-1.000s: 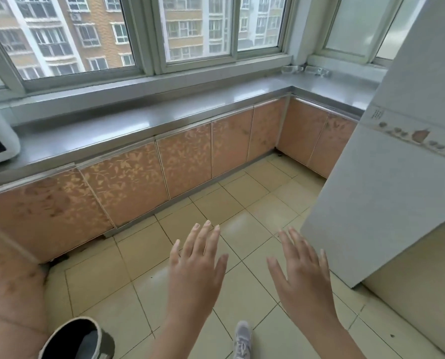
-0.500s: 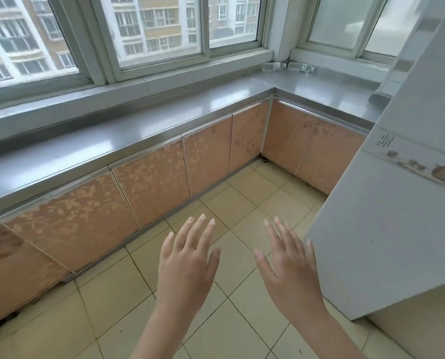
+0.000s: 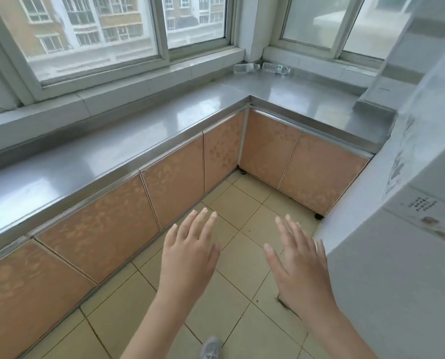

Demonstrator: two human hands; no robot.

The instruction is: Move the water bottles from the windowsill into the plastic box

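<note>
Your view has swung toward the corner, bringing two water bottles (image 3: 243,67) on the windowsill (image 3: 291,76) nearer; both hands, left hand (image 3: 187,257) and right hand (image 3: 300,268), remain spread and empty.

Nothing is showing up readable here. A small block of printed characters is sitting on the white refrigerator (image 3: 407,255) at the right, above a band of small pictures, but it is appearing too blurred to make out.

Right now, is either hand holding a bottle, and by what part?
Nothing is held. The left hand and right hand are open; both bottles lie on the far sill.
</note>
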